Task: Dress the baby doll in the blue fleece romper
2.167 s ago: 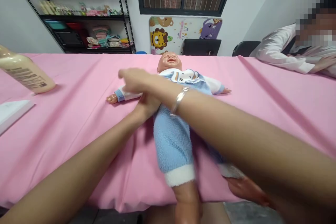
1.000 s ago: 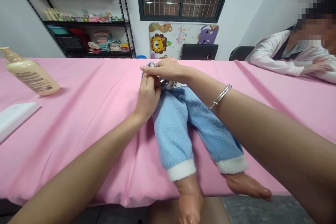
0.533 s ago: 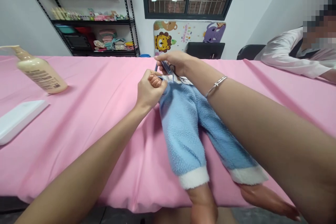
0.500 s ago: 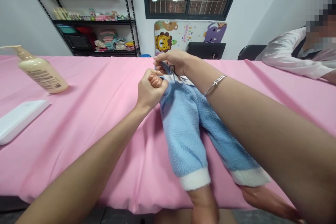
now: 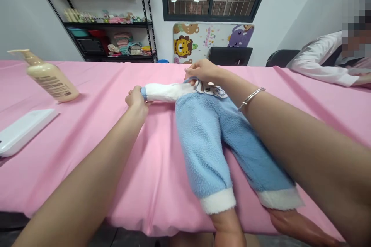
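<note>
A baby doll lies on its back on a pink cloth (image 5: 121, 185), dressed in fluffy blue pants (image 5: 199, 135) with white cuffs and a white top. The doll's bare feet (image 5: 307, 225) hang toward the front edge. Its sleeve (image 5: 162, 92), white with a blue cuff, is stretched out to the left. My left hand (image 5: 137, 100) is closed around the doll's hand at that cuff. Near the shoulder, my right hand (image 5: 203, 71) pinches the blue-edged fabric of the top. The doll's head and upper chest are hidden behind my right hand and arm.
A beige pump bottle (image 5: 53, 81) and a white flat case (image 5: 27, 129) stand at the left of the table. Behind are black shelves (image 5: 107, 25) and a dark monitor-like panel (image 5: 230, 55). A person in a white sleeve (image 5: 319, 61) sits at the far right.
My left hand has moved left with the doll's hand, and the white sleeve now lies stretched along the arm. My right hand has shifted slightly right, still on the top.
</note>
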`<move>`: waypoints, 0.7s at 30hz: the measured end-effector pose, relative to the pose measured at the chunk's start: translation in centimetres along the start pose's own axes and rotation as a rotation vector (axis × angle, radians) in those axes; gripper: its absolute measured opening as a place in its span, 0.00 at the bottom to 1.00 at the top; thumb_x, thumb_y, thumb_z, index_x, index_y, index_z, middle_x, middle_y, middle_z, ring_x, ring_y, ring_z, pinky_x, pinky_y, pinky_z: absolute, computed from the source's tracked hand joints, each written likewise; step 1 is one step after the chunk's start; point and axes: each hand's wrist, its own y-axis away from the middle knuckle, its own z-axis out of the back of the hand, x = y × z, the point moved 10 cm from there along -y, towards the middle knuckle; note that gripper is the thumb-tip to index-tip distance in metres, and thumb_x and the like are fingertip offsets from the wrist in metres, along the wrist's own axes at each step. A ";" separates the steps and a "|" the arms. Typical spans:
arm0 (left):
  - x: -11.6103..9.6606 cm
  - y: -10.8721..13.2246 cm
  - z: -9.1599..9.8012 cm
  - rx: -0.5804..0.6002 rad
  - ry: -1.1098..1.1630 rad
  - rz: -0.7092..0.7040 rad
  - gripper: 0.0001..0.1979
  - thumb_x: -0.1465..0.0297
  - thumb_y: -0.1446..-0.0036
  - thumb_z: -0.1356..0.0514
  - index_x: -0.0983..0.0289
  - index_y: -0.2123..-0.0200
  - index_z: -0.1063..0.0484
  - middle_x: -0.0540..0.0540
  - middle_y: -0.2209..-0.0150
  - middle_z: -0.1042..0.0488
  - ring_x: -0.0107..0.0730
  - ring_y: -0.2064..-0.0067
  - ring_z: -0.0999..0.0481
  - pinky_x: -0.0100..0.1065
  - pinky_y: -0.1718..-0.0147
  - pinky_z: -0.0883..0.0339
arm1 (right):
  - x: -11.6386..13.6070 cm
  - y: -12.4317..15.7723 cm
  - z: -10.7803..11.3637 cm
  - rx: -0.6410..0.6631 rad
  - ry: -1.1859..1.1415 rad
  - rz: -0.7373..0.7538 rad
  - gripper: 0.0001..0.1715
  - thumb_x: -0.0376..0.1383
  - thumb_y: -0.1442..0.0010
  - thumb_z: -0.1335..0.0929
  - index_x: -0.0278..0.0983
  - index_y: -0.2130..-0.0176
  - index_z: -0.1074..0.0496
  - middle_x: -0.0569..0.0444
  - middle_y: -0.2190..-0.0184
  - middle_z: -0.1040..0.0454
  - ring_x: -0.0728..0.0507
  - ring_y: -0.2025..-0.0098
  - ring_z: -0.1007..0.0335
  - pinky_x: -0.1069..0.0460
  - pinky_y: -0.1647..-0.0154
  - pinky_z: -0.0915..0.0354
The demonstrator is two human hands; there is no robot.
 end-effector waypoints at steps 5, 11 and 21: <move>0.1 -1.7 0.9 -0.057 -0.163 -0.102 0.14 0.87 0.54 0.47 0.63 0.71 0.38 0.49 0.70 0.34 0.27 0.69 0.31 0.32 0.65 0.31 | 1.7 2.0 3.3 0.143 0.313 0.026 0.13 0.40 0.48 0.23 0.34 0.70 0.25 0.51 0.75 0.29 0.45 0.71 0.32 0.51 0.72 0.35; -1.8 -2.6 0.6 -0.046 -0.338 -0.360 0.21 0.92 0.60 0.53 0.64 0.69 0.36 0.50 0.66 0.33 0.29 0.57 0.29 0.37 0.48 0.36 | -3.1 3.7 8.9 -0.074 0.244 0.012 0.15 0.37 0.48 0.24 0.34 0.61 0.26 0.51 0.71 0.27 0.46 0.68 0.33 0.51 0.68 0.38; -2.1 7.8 -7.7 0.696 -0.729 -0.916 0.05 0.68 0.39 0.48 0.62 0.65 0.35 0.53 0.67 0.28 0.36 0.63 0.27 0.37 0.60 0.34 | -11.3 9.8 7.5 -0.133 -0.069 -0.056 0.34 0.64 0.55 0.30 0.36 0.73 0.32 0.53 0.71 0.33 0.46 0.67 0.41 0.51 0.68 0.46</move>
